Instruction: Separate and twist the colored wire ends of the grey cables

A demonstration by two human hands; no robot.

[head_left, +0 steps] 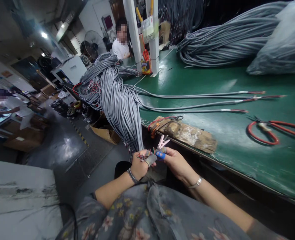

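Note:
My left hand [140, 166] is closed around a bunch of thin coloured wire ends [142, 156], its fingertips wrapped in grey tape. Close beside it, almost touching, my right hand [173, 161] pinches at the same wires, with blue tape on one finger. A pale pink clip [162, 142] sticks up between the fingertips of both hands; which fingers bear on it is hard to tell. Just behind my hands, a thick bundle of grey cables [122, 110] hangs over the table's edge.
On the green table [199, 81] lie several separate cables [187, 96], a worn wooden block [189, 133] and red-handled pliers [264, 131]. More coiled cables [224, 40] and a plastic bag [284, 43] are at the back right. A person [121, 46] sits beyond the white post [134, 33].

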